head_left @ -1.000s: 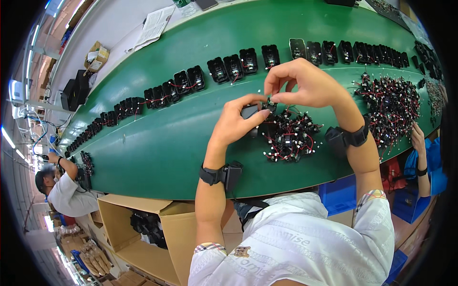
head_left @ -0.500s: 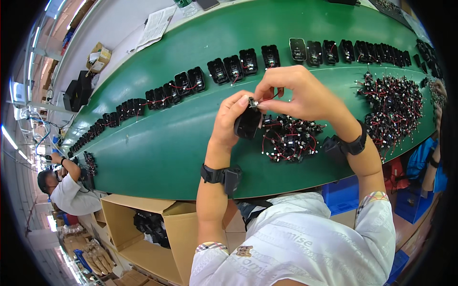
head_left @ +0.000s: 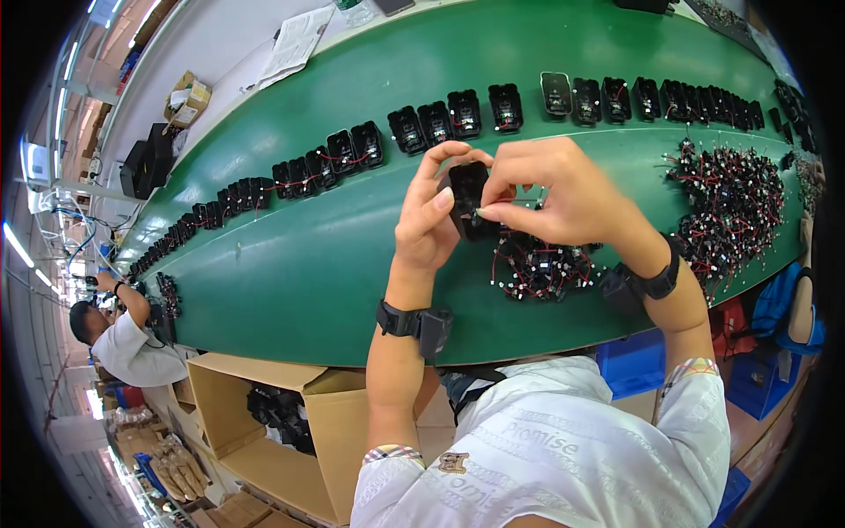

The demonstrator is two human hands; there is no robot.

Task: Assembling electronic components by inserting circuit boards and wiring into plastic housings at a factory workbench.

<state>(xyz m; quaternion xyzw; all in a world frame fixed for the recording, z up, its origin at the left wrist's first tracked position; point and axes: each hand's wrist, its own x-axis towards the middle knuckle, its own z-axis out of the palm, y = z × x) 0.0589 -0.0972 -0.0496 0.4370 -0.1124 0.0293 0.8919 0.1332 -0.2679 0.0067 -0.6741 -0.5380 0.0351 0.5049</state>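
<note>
My left hand (head_left: 421,224) is wrapped round a black plastic housing (head_left: 466,182), tilted so its hollow side shows. The fingertips of my right hand (head_left: 559,189) are pinched together at the lower inside of that housing. A small pale bit shows at those fingertips; my fingers hide most of it, and I cannot tell its kind. Just beyond my hands, similar black housings (head_left: 506,107) stand in a long curved row, some with red wires. Below my right hand lies a small heap of wired black parts (head_left: 547,268) with white connectors.
A larger heap of wired parts (head_left: 731,207) lies to the right on the green table (head_left: 290,286). An open cardboard box (head_left: 339,449) stands by the near edge, with blue bins (head_left: 631,363) to its right. Another person (head_left: 132,348) works at the far left.
The housing has turned in my left hand, so its hollow side now shows. My right fingertips have moved from its top edge down to its inside.
</note>
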